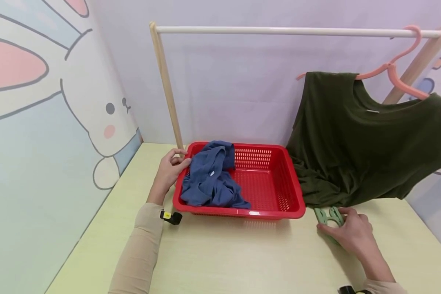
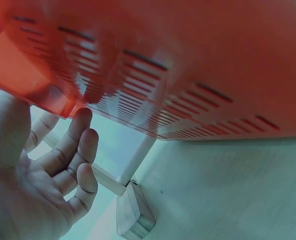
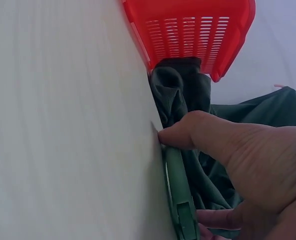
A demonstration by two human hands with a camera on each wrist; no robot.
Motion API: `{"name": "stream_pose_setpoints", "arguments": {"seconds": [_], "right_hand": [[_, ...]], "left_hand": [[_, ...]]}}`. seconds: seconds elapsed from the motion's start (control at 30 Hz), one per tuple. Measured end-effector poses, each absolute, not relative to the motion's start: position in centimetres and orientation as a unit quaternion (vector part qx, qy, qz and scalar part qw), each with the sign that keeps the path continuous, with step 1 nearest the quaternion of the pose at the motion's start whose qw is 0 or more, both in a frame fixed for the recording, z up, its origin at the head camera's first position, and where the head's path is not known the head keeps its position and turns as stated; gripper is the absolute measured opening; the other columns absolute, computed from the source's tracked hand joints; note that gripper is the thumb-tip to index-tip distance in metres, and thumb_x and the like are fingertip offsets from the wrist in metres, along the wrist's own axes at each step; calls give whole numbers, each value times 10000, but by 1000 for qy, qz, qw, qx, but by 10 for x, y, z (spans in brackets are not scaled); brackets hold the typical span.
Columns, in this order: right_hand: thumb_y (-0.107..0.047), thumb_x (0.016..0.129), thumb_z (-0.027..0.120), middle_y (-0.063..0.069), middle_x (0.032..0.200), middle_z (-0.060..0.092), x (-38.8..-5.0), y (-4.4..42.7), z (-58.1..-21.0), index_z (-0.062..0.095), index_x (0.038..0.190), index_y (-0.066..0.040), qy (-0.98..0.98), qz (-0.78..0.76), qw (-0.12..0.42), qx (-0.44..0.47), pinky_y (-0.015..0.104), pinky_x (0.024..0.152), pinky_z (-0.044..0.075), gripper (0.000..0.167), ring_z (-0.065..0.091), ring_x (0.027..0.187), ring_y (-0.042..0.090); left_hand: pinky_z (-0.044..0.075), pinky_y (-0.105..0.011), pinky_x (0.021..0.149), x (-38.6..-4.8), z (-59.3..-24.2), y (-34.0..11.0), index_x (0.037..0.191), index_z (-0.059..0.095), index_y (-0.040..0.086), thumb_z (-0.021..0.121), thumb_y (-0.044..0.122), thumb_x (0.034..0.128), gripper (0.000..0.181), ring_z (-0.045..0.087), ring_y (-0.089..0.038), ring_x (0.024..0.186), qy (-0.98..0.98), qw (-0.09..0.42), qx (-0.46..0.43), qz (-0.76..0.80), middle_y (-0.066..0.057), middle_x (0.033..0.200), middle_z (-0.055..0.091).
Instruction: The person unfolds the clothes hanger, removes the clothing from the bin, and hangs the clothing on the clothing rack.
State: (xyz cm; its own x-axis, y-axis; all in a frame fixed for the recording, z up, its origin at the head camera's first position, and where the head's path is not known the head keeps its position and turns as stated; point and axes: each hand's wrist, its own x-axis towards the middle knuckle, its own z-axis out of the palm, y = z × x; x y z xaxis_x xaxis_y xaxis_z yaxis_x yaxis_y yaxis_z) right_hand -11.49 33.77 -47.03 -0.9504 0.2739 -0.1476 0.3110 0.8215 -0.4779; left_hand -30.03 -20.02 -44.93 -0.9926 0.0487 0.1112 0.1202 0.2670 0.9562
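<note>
A red plastic basket (image 1: 255, 213) with slotted walls stands on the table, a crumpled blue garment (image 1: 213, 179) in its left half. My left hand (image 1: 170, 169) holds the basket's left rim, thumb over the edge; the left wrist view shows its fingers (image 2: 80, 132) curled near the rim's underside. On the right, my right hand (image 1: 353, 232) grips a green plastic clothes peg (image 1: 320, 214) between thumb and fingers, low at the tabletop. The peg (image 3: 176, 175) lies along the table surface in the right wrist view. Just behind it hangs a dark green shirt (image 1: 367, 143), its lower part bunched on the table.
The shirt hangs from a pink hanger (image 1: 375, 72) hooked on the white rail (image 1: 279, 31) of a wooden-legged rack. A wooden leg (image 1: 166, 85) rises behind the basket's left corner. Walls with a rabbit picture (image 1: 92, 94) border the pale table (image 1: 235, 257).
</note>
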Motion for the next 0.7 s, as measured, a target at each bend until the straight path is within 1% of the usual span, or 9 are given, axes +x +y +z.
{"name": "stream_pose_setpoints", "arguments": {"seconds": [0.2,0.3,0.4,0.5,0.63,0.7], "right_hand": [[-507,872,918,464,1273,476,-113,338,-465,437,1493,201,954,-253,42,154,559,849,471,1057,444,1154,601],[-508,872,921,461,1270,486,-112,340,-461,449,1490,198,955,-249,50,151,551,847,470,1050,440,1147,596],[-500,865,923,453,1249,516,-109,344,-458,477,1475,193,958,-243,49,143,520,818,463,1026,465,1130,590],[-511,849,927,428,1218,558,-106,349,-453,524,1445,163,961,-234,38,141,494,755,459,987,533,1091,577],[-530,837,929,400,1221,583,-104,353,-448,545,1434,126,961,-230,34,148,494,721,450,966,568,1078,578],[-525,841,927,397,1252,577,-104,355,-446,533,1445,120,959,-233,33,156,516,736,446,967,553,1100,590]], "left_hand": [[571,-156,861,-300,-450,-200,1407,640,108,776,323,1072,421,664,-219,999,-793,31,-55,-606,-87,1036,763],[576,-161,865,-300,-450,-201,1401,642,105,776,323,1073,415,668,-225,1003,-791,33,-57,-608,-95,1043,762],[575,-163,875,-300,-451,-201,1402,641,100,782,330,1069,428,670,-235,1010,-791,33,-58,-608,-93,1038,760],[573,-164,876,-300,-451,-200,1407,640,102,787,336,1065,440,666,-242,1015,-792,30,-57,-607,-93,1032,758],[579,-162,870,-299,-450,-199,1407,639,111,789,342,1061,442,663,-262,1034,-793,29,-52,-606,-126,1060,755],[584,-162,871,-299,-450,-200,1411,637,113,788,345,1060,447,665,-267,1044,-794,28,-50,-606,-136,1073,753]]}}
